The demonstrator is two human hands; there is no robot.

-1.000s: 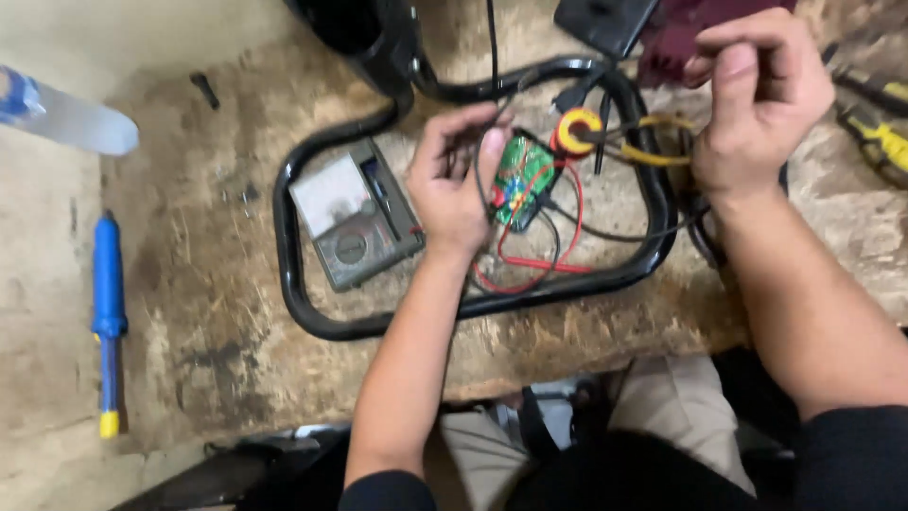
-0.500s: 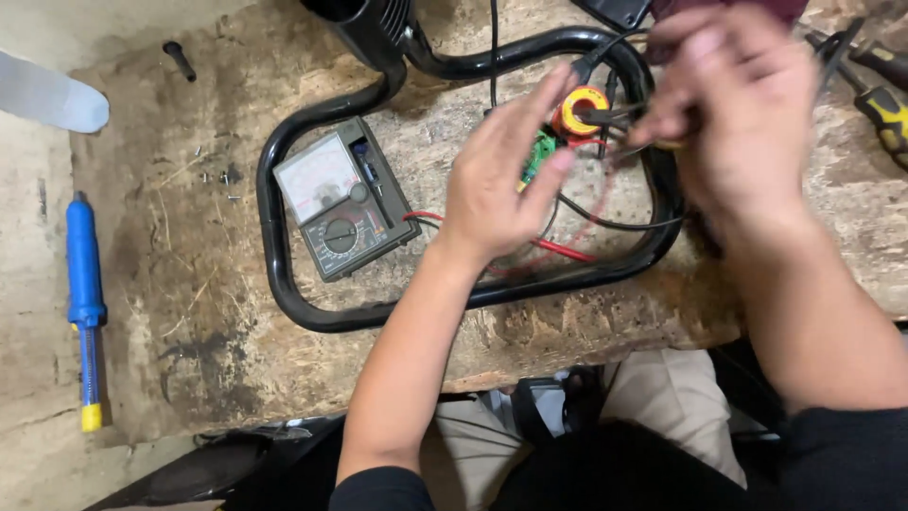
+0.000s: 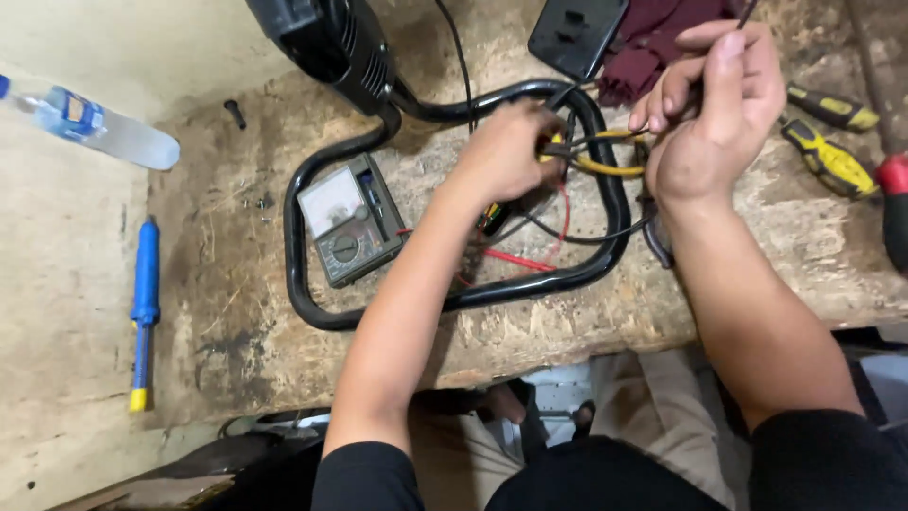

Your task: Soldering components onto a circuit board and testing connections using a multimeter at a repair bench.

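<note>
My left hand [image 3: 508, 151] is closed over a small green circuit board [image 3: 494, 218] with a yellow part, holding it on the worn wooden bench [image 3: 236, 284]. My right hand [image 3: 711, 104] is raised a little to the right, its fingers pinched on a thin dark probe or wire. Yellow wires [image 3: 605, 168] run between the two hands. Red and black leads [image 3: 530, 257] trail from the board toward a grey analogue multimeter [image 3: 348, 220] just left of my left forearm. A thick black tube loop [image 3: 454, 293] rings the meter and the board.
A blue-handled soldering iron [image 3: 144, 303] and a plastic water bottle [image 3: 90, 123] lie at the left. Yellow-and-black screwdrivers [image 3: 832, 156] and a red handle [image 3: 894, 203] lie at the right. A black machine body [image 3: 331, 43], a dark flat device [image 3: 575, 33] and a maroon cloth [image 3: 662, 38] lie at the back.
The view has shifted, so everything sits further right. My left hand has closed down over the board. My right hand has drawn up and to the right, away from the board.
</note>
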